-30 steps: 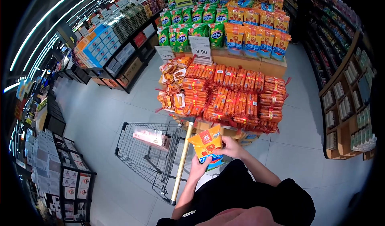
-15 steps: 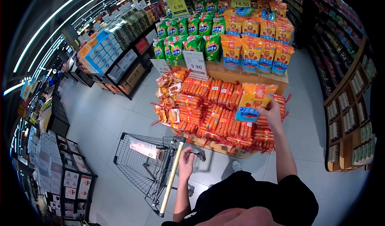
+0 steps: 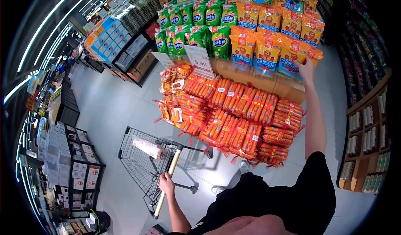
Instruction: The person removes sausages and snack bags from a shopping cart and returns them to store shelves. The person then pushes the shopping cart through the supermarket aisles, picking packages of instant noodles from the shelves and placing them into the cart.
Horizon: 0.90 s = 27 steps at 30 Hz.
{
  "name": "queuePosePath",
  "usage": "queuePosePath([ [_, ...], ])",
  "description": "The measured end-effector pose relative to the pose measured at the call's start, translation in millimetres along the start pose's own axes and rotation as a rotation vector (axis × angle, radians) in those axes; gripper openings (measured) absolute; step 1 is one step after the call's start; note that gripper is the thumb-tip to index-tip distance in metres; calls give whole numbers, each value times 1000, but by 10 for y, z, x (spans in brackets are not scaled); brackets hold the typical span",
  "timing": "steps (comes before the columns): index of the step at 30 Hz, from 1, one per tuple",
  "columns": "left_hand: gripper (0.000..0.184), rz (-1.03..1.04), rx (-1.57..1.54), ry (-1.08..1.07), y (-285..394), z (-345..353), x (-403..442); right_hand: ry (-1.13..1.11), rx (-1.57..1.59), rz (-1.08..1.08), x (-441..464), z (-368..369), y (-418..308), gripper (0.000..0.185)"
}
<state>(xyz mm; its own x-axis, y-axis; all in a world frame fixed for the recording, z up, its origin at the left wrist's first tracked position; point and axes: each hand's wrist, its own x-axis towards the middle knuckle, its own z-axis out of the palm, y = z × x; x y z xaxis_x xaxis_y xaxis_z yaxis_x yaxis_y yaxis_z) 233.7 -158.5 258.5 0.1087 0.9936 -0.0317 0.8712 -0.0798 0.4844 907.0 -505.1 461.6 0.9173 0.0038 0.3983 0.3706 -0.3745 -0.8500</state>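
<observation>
My right hand [image 3: 306,71] is closed on the right side of an orange-and-blue snack bag [image 3: 288,56] with a cartoon lion on it. The bag stands at the right end of the front row, beside matching lion bags [image 3: 267,50]. Down at the left, my left hand [image 3: 166,183] is wrapped round the pale handle [image 3: 172,170] of a shopping cart [image 3: 140,162]. A pink-and-white pack [image 3: 147,147] lies in the cart.
Below the bags lie stacked bundles of red-wrapped sausages [image 3: 238,126]. Green snack bags [image 3: 198,13] fill the shelf's left half, with a 9.90 price sign [image 3: 199,62] in front. A wooden shelf unit [image 3: 363,139] stands at the right, boxed goods [image 3: 110,41] at the left.
My right hand has carried the lion bag up and right from above the sausages to the front row. My left hand has lowered and closed round the cart handle.
</observation>
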Motion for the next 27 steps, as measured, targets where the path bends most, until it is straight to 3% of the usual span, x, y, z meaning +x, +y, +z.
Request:
queuePosePath([
  [2,35,12,124,16,-33,39,38,-44,-15,25,-31,152,170,41],
  [5,37,38,19,66,-71,69,70,-44,-404,-175,-66,200,412,47],
  [6,37,38,23,65,-66,74,72,-46,-404,-171,-79,165,365,47],
  [8,37,41,4,84,-61,71,45,-167,-506,44,-136,46,173,48],
  [12,37,80,14,134,-64,84,19,-58,-535,-62,-170,6,446,45],
  [15,36,71,0,139,-68,84,0,35,-471,-5,-366,14,191,34],
  [17,34,79,-7,143,-30,58,0,19,-111,-191,-549,170,141,23],
  [19,32,65,-89,79,35,-17,-20,-44,89,-274,-987,400,-388,13],
  [24,30,162,-311,-24,-243,-282,5,-549,255,-404,-2110,1247,-1129,7],
  [25,29,137,-143,-6,-265,-441,-62,-675,359,-330,-2395,1472,-1194,9],
  [27,35,43,-20,-25,-485,-648,-114,-890,305,-492,-2887,1782,-1452,14],
])
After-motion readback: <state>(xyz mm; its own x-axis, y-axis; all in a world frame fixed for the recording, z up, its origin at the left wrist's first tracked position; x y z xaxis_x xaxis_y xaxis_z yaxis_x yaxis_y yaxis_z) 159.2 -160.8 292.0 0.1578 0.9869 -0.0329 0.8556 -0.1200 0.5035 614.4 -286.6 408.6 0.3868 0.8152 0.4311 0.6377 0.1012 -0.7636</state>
